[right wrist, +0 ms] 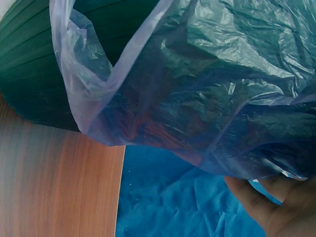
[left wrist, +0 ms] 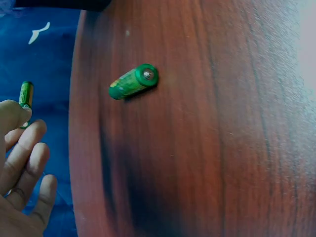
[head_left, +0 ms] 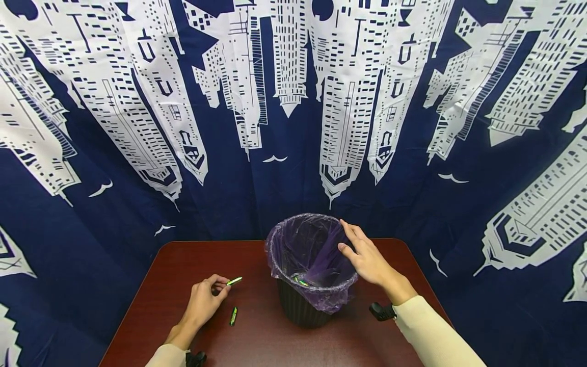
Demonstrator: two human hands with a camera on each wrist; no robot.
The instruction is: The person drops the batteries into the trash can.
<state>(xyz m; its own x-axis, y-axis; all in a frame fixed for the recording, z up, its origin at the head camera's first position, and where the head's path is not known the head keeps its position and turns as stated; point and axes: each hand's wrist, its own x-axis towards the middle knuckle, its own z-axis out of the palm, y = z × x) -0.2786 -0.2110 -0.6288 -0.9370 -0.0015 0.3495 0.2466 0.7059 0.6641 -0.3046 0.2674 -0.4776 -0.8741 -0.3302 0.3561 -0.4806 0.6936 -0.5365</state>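
Between thumb and fingertips my left hand [head_left: 204,302] pinches a green battery [head_left: 235,281], held above the table left of the bin; the left wrist view shows this battery [left wrist: 26,93] sticking up past the thumb. A second green battery [head_left: 233,316] lies on the table below that hand. The dark ribbed bin [head_left: 300,308] has a purple translucent liner [head_left: 332,300] folded over its rim. Inside, at least one green battery [head_left: 301,282] shows. My right hand [head_left: 370,260], fingers extended, is at the bin's right rim; in the right wrist view the liner partly hides its fingertips.
The reddish-brown wooden table [head_left: 192,260] has rounded far corners. Behind it hangs a dark blue curtain [head_left: 229,204] with white skyscraper prints. A dark wrist device [head_left: 382,311] sits by the right cream sleeve [head_left: 431,331].
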